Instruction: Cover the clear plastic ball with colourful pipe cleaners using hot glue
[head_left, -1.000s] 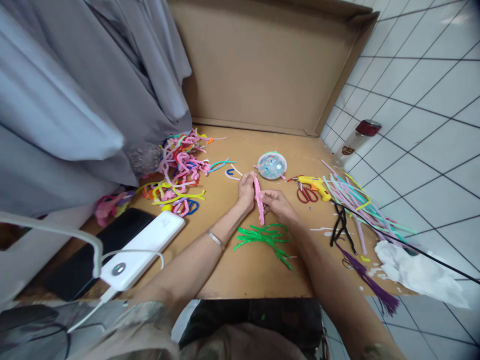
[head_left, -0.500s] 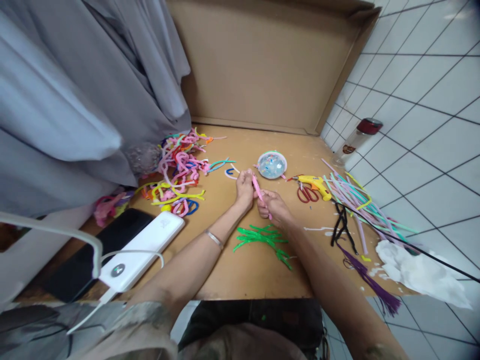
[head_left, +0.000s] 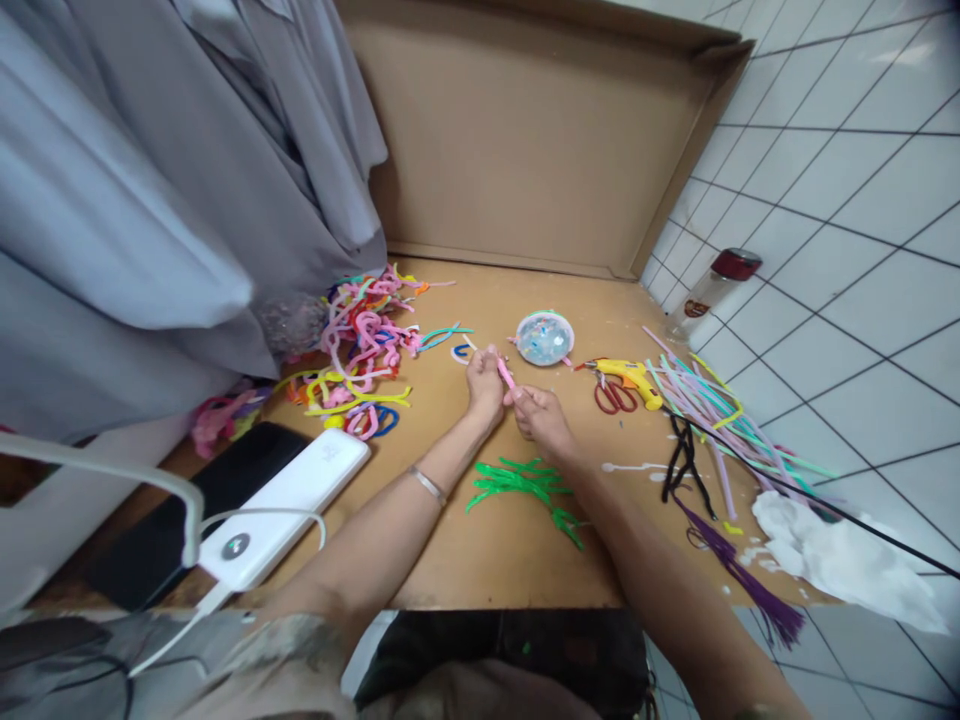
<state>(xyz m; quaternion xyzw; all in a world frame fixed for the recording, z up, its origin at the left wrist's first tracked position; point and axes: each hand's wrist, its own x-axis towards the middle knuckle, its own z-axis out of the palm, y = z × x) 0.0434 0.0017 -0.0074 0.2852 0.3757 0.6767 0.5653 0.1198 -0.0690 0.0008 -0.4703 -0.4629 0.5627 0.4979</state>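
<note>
Over the middle of the table, my left hand [head_left: 486,385] is closed around a pink pipe cleaner [head_left: 506,374]. My right hand [head_left: 538,412] pinches the lower end of the same piece, close beside the left. Its fingers hide part of it. Just beyond the hands sits a round dish [head_left: 545,338] with a pink rim and clear, speckled contents. Nearer to me, below the right hand, lies a bunch of green pipe cleaners [head_left: 521,483]. A bent blue and white piece [head_left: 460,352] rests just past my left hand.
At left is a heap of coloured pipe cleaners [head_left: 367,345], with a white power bank [head_left: 289,505] nearer me. A yellow glue gun [head_left: 628,378], red-handled scissors [head_left: 615,396], pastel pipe cleaners [head_left: 720,410], a purple tassel [head_left: 739,570] and white tissue [head_left: 832,560] lie right. A cardboard panel [head_left: 540,140] stands behind.
My right hand has slid up along the pink pipe cleaner, and less of it shows now below the fingers. The left hand keeps its hold. The view has tilted slightly.
</note>
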